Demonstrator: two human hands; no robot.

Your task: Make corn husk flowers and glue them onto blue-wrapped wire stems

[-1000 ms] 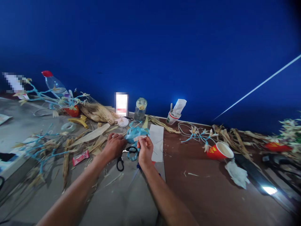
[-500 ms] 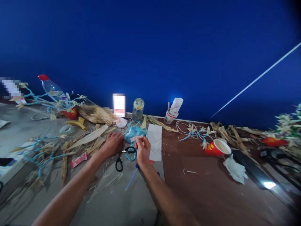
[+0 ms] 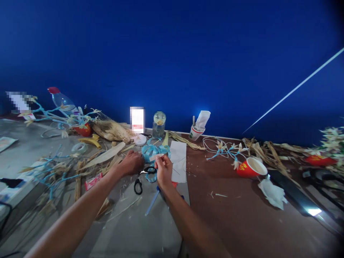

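My right hand (image 3: 164, 170) is closed in a pinch on a small pale strip (image 3: 156, 157), which sticks out to the left of the fingertips. Just left of it, my left hand (image 3: 132, 163) is low over the grey tabletop with its fingers curled; whatever they hold, if anything, is hidden. Scissors with black handles (image 3: 138, 188) lie between the hands, their blades pointing under the left hand. Behind both hands sits a loose heap of shiny light-blue ribbon (image 3: 150, 150). A blue stick-like piece (image 3: 152, 202) lies below the right wrist.
Paper (image 3: 178, 161) lies right of my right hand. Farther back stand a glass jar (image 3: 159, 125) and a cup holding tissue (image 3: 196, 132). Dried husks (image 3: 111, 130) and blue-wrapped stems (image 3: 55, 182) spread leftward. On the brown side, a red cup (image 3: 251, 167) lies near crumpled tissue (image 3: 272, 193).
The view has turned slightly left, so things appear a little farther right. My right hand keeps its pinch on the pale strip; the left hand stays near the scissors.
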